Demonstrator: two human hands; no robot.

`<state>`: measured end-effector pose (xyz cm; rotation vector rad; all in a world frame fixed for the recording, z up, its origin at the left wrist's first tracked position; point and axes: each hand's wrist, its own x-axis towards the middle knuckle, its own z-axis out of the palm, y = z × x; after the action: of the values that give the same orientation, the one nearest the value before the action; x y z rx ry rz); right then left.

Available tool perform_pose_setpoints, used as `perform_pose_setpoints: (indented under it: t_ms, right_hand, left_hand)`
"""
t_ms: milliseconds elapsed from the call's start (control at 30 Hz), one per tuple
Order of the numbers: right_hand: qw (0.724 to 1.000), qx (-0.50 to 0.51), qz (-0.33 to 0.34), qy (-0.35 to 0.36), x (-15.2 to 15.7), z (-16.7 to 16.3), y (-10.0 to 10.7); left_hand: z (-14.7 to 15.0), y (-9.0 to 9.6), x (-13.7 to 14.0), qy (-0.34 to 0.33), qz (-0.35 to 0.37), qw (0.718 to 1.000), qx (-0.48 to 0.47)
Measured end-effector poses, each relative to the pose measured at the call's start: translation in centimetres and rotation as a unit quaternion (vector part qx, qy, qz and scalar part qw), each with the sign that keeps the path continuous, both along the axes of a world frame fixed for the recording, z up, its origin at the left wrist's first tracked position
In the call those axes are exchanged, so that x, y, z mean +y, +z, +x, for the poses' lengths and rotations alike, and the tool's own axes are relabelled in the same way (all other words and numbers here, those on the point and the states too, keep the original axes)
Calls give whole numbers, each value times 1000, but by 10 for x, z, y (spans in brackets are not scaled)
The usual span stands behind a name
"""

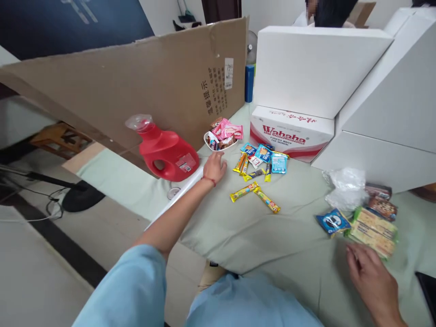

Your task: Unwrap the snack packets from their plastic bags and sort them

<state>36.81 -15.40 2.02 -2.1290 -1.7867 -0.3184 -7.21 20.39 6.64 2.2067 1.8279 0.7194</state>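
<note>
My left hand (214,168) reaches over the cloth with its fingertips at the near rim of a white bowl (222,149). Its thumb stands apart from the fingers, and I see nothing held; whether it touches the bowl is unclear. Pink and brown wrapped snacks (225,131) fill the bowl. My right hand (373,279) hovers low at the right, slightly blurred, fingers loosely bent with nothing visible in them. Just beyond it lies a pack of crackers (373,230), beside a blue snack packet (334,221). Two yellow snack sticks (266,200) lie mid-table, nearer me than a pile of small blue and yellow packets (262,154).
A red detergent jug (170,152) stands left of the bowl, before a tall cardboard sheet (136,86). Behind the packets sits a Wahaha carton (289,134), with white boxes (391,100) at right. Crumpled clear plastic (347,188) lies near brown packs (383,206). A person is behind.
</note>
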Motion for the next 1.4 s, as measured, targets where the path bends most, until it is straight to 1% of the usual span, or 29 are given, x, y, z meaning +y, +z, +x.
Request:
perform_pose_setpoints:
  t_ms: [67, 133, 200, 267, 333, 400, 533, 600, 667, 733, 767, 800, 833, 867, 900, 933, 967, 1000, 1033, 1067, 1100, 1133, 1200, 1267, 1300, 1333, 1367, 1400]
  right_hand:
    - [999, 2, -28, -24, -29, 4, -15]
    - [997, 6, -53, -47, -57, 9, -26]
    - [995, 10, -63, -73, -78, 12, -34]
    - [992, 11, -62, -106, -91, 8, -39]
    - [989, 9, -64, -135, -96, 1, -41]
    - [986, 10, -68, -151, -97, -4, -43]
    - [986, 22, -63, -154, -97, -9, -44]
    - [985, 24, -61, -159, -97, -10, -44]
    - [984, 22, -61, -164, -96, -11, -43]
    - [985, 21, -58, -161, -95, -13, -41]
    - [986, 21, -56, -158, -94, -13, -40]
    - [986, 19, -54, -156, -94, -14, -39]
    - [986, 19, -52, -156, -93, -14, -39]
    - [986, 19, -50, -156, -93, -14, -38]
    - [986, 21, -49, -156, -93, -14, -38]
    - [986, 25, -48, -155, -93, -14, -39]
    - [987, 30, -47, -152, -93, -14, -39]
    - [987, 35, -46, -150, -93, -14, -39]
    - [987, 41, -46, -148, -93, -13, -40]
    - [987, 47, -46, -147, -93, -13, -40]
    - [986, 53, -46, -148, -94, -13, -41]
    - [986, 59, -46, -149, -93, -13, -41]
    - [985, 71, -43, -149, -93, -14, -42]
    - [985, 81, -39, -149, -92, -14, -41]
    - [984, 87, -38, -151, -92, -15, -40]
    - [983, 97, -38, -154, -91, -15, -38]
    - [980, 114, -39, -156, -89, -15, -35]
    - [977, 139, -41, -156, -87, -15, -32]
  left_hand:
    - [2, -3, 37, 22, -19, 1000, 7]
    - [3, -10, 61, 47, -44, 998, 12]
    - [3, -19, 71, 60, -56, 996, 16]
    - [3, -28, 69, 63, -53, 996, 19]
    - [4, -35, 58, 59, -39, 997, 20]
    - [2, -40, 39, 55, -18, 998, 21]
    - [-10, -40, -13, 21, 25, 999, 16]
    - [-17, -35, -43, -3, 41, 999, 10]
    - [-19, -26, -70, -32, 61, 998, -8]
    - [-11, -15, -93, -76, 98, 989, -80]
    - [-1, -9, -101, -89, 95, 984, -122]
    - [11, -4, -108, -96, 74, 978, -169]
    - [26, 2, -112, -92, 38, 969, -225]
    - [42, 6, -114, -79, -16, 953, -293]
    - [60, 10, -113, -73, -83, 919, -379]
    - [77, 13, -112, -69, -151, 867, -469]
    - [93, 16, -109, -65, -204, 805, -554]
    - [107, 19, -105, -62, -252, 744, -616]
    - [118, 21, -101, -56, -288, 694, -657]
    - [126, 23, -98, -52, -313, 660, -681]
    - [131, 26, -95, -49, -331, 641, -691]
    - [133, 28, -93, -48, -341, 633, -693]
    - [128, 33, -93, -49, -339, 626, -701]
    - [113, 39, -99, -52, -318, 619, -717]
    - [104, 40, -104, -56, -301, 623, -720]
    - [93, 42, -111, -63, -284, 637, -714]
    - [81, 42, -120, -67, -267, 658, -701]
    - [68, 42, -131, -66, -246, 687, -681]
